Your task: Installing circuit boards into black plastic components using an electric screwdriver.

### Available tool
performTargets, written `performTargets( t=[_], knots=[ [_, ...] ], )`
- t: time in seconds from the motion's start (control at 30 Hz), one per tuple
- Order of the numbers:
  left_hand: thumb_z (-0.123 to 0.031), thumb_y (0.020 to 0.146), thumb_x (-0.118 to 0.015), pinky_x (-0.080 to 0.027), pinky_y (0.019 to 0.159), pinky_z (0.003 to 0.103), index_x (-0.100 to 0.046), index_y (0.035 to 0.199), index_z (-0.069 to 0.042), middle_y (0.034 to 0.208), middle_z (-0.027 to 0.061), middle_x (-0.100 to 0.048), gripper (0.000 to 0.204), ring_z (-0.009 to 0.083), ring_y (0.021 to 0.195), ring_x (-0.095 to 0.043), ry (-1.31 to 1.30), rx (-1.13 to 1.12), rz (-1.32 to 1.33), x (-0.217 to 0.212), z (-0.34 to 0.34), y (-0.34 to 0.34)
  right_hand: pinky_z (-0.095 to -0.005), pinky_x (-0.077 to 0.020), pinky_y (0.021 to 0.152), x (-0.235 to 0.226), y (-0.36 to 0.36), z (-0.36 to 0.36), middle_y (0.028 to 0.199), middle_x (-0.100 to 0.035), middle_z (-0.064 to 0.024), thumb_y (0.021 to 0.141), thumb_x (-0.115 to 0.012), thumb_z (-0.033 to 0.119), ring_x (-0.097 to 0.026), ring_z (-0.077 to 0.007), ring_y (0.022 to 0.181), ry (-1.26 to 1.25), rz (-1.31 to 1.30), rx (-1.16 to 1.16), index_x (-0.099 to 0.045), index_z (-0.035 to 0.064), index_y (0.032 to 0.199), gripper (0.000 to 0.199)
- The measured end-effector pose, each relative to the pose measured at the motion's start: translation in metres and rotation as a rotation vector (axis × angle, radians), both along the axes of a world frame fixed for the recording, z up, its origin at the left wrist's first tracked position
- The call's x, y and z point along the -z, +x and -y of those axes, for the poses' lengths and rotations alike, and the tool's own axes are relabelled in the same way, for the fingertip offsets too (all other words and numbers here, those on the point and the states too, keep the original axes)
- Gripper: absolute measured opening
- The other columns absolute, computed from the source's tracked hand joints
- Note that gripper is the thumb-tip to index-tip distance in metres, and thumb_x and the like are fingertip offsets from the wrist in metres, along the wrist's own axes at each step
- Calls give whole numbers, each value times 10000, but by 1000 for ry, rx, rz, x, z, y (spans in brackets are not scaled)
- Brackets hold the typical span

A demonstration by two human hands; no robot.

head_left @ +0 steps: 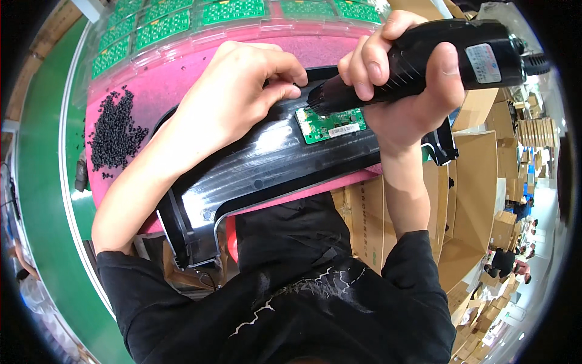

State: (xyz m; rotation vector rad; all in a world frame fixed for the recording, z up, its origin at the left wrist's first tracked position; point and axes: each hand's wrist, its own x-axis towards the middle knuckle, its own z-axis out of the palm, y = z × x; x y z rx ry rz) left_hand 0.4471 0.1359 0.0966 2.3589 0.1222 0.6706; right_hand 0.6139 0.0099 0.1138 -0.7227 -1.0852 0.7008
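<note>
- right hand (412,85), upper right of the frame: closed in a full grip round one black electric screwdriver (424,64); its body runs roughly left-right, tip pointing left and a little down.
- the driver tip sits at the upper left corner of one small green circuit board (331,124), just below the centre top of the frame; contact with a screw cannot be told.
- the board lies flat on one long glossy black plastic housing (267,164), whose long axis runs from lower left to upper right across the pink counter (176,79).
- left hand (242,91), upper centre: curled, fingertips pressed on the housing's upper edge just left of the board; it grasps nothing, only bears down.
- the right hand is the nearer to the board, directly above it; the left sits beside it.
- one heap of small black pellets (115,130) at the left of the counter, well apart from both hands.
- clear trays of green boards (176,24) along the top edge; full count not in view.
- cardboard boxes (473,182) at right.
</note>
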Motion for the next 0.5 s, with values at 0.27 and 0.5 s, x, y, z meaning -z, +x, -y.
performTargets(
  t=[0.27,0.5],
  knots=[
    [-135,900,-692,-507,664,356,-670,924,23,833,148,-679,162,281,745,-665,83,-117,-20,3,-2,1,-308,-423,572,-4,-14,-4,645,-512,-50,909,-571,490,-467,-157,519,-103,-110,88,-538,33,1047,478],
    [-169,920,-671,-494,703,378,-624,887,35,794,163,-636,211,304,756,-631,58,-105,-57,7,-4,4,-303,-414,581,-9,-23,-5,650,-510,-31,941,-557,443,-457,-142,517,-98,-58,103,-534,43,1045,414]
  ],
)
